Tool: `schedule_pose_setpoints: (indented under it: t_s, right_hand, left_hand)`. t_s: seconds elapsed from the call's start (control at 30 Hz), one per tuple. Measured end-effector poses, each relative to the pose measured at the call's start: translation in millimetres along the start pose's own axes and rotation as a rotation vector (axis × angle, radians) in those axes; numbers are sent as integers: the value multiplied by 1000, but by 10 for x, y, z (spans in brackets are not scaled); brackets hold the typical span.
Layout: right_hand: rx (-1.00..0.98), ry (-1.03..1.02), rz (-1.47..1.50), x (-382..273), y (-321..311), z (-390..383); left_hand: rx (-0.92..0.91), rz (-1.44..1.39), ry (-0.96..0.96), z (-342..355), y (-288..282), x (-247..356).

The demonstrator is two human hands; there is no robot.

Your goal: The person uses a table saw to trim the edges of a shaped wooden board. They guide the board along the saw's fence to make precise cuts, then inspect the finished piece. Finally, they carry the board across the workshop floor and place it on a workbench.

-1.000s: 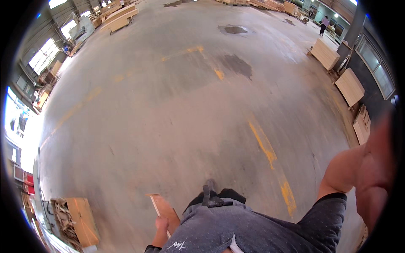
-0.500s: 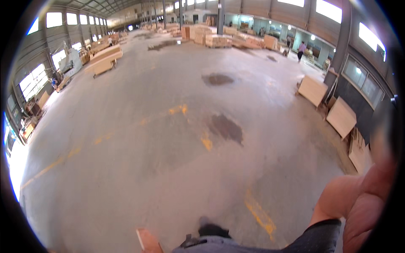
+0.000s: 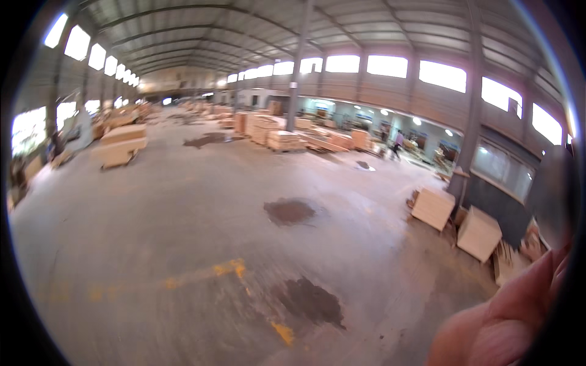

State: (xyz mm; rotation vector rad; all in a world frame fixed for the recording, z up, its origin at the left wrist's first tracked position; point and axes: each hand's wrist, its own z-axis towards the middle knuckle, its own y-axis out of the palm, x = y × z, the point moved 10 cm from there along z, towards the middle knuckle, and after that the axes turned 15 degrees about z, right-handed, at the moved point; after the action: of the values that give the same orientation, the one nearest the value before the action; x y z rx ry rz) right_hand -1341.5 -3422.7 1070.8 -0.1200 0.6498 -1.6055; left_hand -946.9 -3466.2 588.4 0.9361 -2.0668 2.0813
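Close to the camera, my right hand (image 3: 503,323) is raised at the lower right edge. It looks large and soft-edged, and part of it runs into the dark rim of the picture. A blurred grey shape (image 3: 549,189) stands just above its fingers; whether they touch it I cannot make out. The fingertips are hidden, so neither their closing nor anything held can be read. My left hand is out of the picture.
A wide concrete floor (image 3: 183,226) has dark wet patches (image 3: 311,302) and worn yellow lines (image 3: 229,267). Pale board stacks stand left (image 3: 124,146), mid-distance (image 3: 262,129) and right (image 3: 433,207). Steel columns (image 3: 469,116) rise at the right. A person (image 3: 398,141) is far off.
The view has tilted up, bringing in the roof and dropping my legs and a reddish-brown piece at the bottom out of sight. My right hand stays raised at the right edge.
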Motion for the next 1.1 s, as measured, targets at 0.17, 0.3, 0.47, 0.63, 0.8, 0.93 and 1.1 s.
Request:
schedule_pose_setpoints:
  t_s: [0.17, 0.3, 0.47, 0.63, 0.8, 0.93, 1.1]
  right_hand:
    - [63, 23, 21, 1226, 621, 779]
    - [90, -29, -103, 1830, 1017, 1374]
    - [133, -176, -75, 2737, 1423, 2229]
    - [127, -304, -160, 3667, 1817, 3075]
    - [112, -436, -251, 4485, 2134, 3884]
    - [128, -459, -286, 5413, 2587, 4510]
    - [176, -306, -374, 6957, 3249, 5013]
  left_hand:
    - [13, 20, 25, 1686, -419, 52]
    - [-4, 25, 61, 2768, -404, -267]
    - [-23, 105, -141, 3287, -469, -1270]
    - [-129, 146, -342, 4011, -73, -1959]
    - [-247, 203, -496, 4625, 162, -2506]
    - [-306, 238, -535, 5335, 62, -2889]
    - [-343, 216, -541, 6991, 77, -2893]
